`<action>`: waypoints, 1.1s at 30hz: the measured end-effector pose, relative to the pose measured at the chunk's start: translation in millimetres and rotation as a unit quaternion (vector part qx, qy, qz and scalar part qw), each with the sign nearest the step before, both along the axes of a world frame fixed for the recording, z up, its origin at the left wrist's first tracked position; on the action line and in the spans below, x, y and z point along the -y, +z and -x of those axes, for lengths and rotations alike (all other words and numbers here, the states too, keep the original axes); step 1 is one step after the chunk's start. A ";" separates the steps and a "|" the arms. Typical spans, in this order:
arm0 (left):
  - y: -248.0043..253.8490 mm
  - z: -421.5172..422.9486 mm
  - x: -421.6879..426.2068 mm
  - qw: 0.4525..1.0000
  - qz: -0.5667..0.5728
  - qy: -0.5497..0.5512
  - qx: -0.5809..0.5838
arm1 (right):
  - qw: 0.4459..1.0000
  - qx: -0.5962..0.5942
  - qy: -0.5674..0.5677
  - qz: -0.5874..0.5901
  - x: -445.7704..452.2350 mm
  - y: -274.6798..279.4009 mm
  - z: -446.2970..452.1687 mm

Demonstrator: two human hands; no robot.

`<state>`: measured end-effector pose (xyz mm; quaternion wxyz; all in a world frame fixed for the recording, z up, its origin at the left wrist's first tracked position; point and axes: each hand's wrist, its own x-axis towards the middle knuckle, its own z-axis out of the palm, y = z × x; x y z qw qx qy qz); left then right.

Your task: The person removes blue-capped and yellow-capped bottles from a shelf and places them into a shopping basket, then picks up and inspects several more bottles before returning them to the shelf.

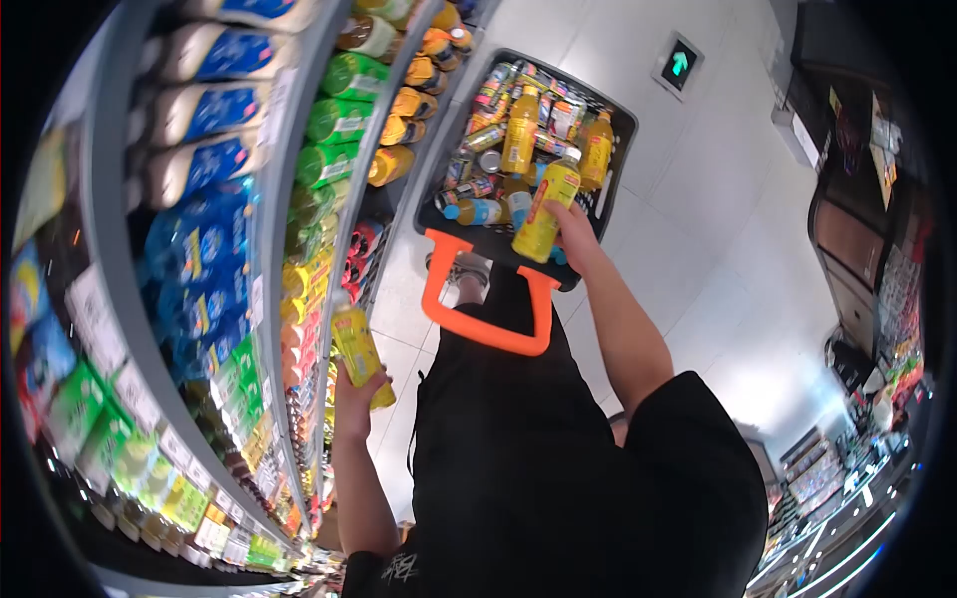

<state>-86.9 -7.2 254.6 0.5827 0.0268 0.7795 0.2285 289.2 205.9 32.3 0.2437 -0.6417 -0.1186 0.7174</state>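
Observation:
My left hand grips a yellow drink bottle beside the shelf front, low on the left. A second yellow drink bottle is in my right hand, tilted over the near end of a dark shopping basket. Bottles and cans fill the basket, among them an amber bottle and another yellow-orange bottle. Some of the lower items are covered by those on top. The basket's orange handle reaches back towards my body.
Shelves of bottled drinks run along my left, with blue-labelled bottles, green bottles and price tags. A green arrow sign is set in the pale tiled floor. More shop displays stand far right.

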 end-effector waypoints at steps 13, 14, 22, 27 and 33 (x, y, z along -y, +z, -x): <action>152.0 -0.5 -18.0 0.791 -0.463 0.074 0.394 | 0.866 -0.437 0.111 -0.217 33.1 329.0 150.2; 160.5 3.5 -7.3 0.780 -0.485 0.063 0.390 | 0.866 -0.419 0.121 -0.247 40.3 348.0 164.0; 264.6 54.6 94.4 0.747 -0.610 -0.020 0.262 | 0.637 -0.458 0.228 -0.577 56.9 522.5 272.3; 284.9 63.5 147.2 0.708 -0.680 -0.014 0.190 | 0.394 -0.324 0.128 -0.850 61.5 646.1 356.7; 278.3 68.1 183.8 0.692 -0.717 0.015 0.083 | 0.335 -0.254 0.210 -0.883 86.8 728.6 448.5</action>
